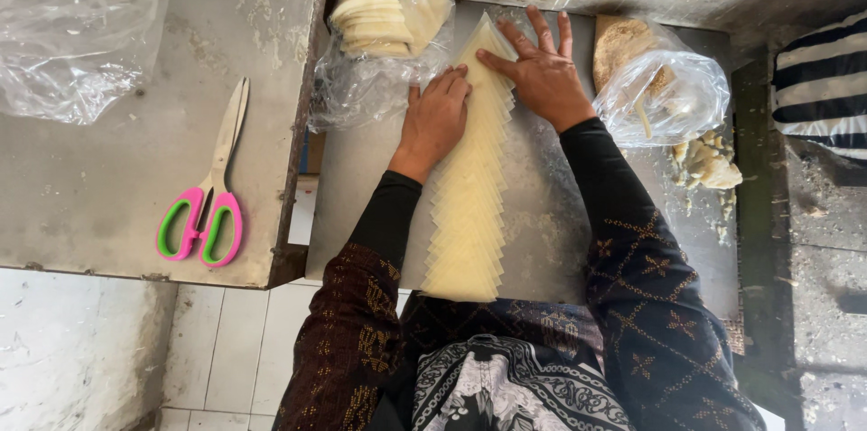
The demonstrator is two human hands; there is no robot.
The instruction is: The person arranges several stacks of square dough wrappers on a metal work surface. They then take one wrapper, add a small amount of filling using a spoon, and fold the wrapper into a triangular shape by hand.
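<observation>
1. I see my left hand (436,119) lying flat on the left edge of the long row of thin, pale yellow dough squares (470,205). The fingers are close together and pressed down. They grip nothing.
2. My right hand (540,71) lies flat too, fingers spread wide, on the far end of the row. It holds nothing either. The two hands are close, side by side, but not touching.
3. The row lies down the middle of the grey metal table (542,223). Each square overlaps the one beside it, like fallen cards.
4. To do this well, I think I should press softly with flat palms. The sheets look thin and could tear or stick.
5. I should slide both hands evenly, so the row stays straight.
6. A clear plastic bag with a stack of more pale sheets (379,29) sits just left of the row's far end. Another clear bag with crumbly dough scraps (664,92) sits to the right.
7. Scissors with pink and green handles (206,205) lie well apart, on the other table (108,142) to the left.
</observation>
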